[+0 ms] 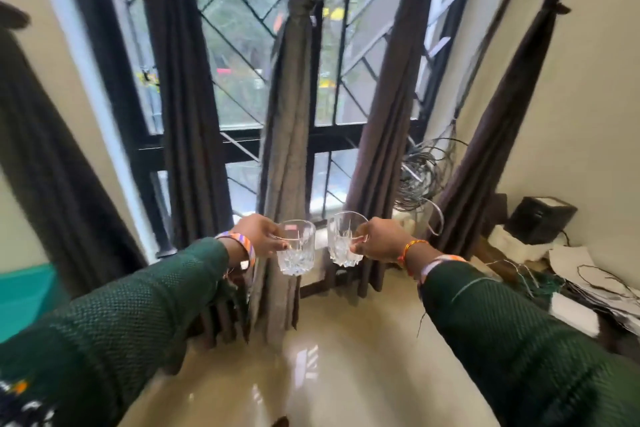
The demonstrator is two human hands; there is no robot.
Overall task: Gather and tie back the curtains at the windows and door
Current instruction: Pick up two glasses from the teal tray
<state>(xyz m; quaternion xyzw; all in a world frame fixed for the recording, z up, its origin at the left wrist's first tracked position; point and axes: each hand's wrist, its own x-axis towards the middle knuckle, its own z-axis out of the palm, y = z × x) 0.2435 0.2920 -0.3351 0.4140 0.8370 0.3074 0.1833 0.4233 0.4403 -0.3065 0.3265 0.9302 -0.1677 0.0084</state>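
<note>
A cut-glass tumbler (pixel 296 248) is gripped by the left hand (pixel 258 234), with the fingers curled round its rim and side, and a second glass tumbler (pixel 344 239) is gripped in the same way by the right hand (pixel 382 241); the two glasses are held up side by side, close together but apart, in front of the window (pixel 239 55). Both arms are covered by dark green knitted sleeves (pixel 114 308), and striped bangles are worn at the wrists. The task's curtains are seen behind the glasses: the middle curtain (pixel 294 87) is gathered and tied with a band high up, its lower end hanging to the floor just behind the left glass. A dark curtain (pixel 180 80) hangs to its left, another curtain (pixel 398 87) to its right, and a further one, the tied corner curtain (pixel 512 94), is drawn against the right wall. A coil of wire (pixel 424 173) lies on the sill, and a black box (pixel 538 220) with papers is seen at the right. The floor (pixel 346 357) is glossy and pale.
</note>
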